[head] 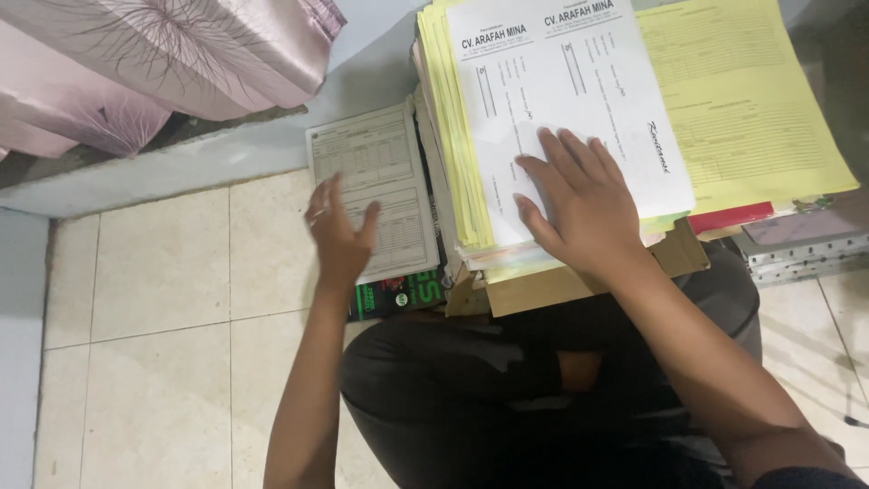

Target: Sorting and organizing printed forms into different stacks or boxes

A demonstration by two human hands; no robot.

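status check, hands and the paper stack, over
Left hand open over printed form. Right hand flat on white sheet atop yellow paper stack. Nothing blocking.

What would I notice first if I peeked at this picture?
Probably the tall stack of yellow papers at the top, with a white printed sheet on it and the right hand pressing flat there. Beside it, the left hand hovers open over a smaller white form near the tiled floor.
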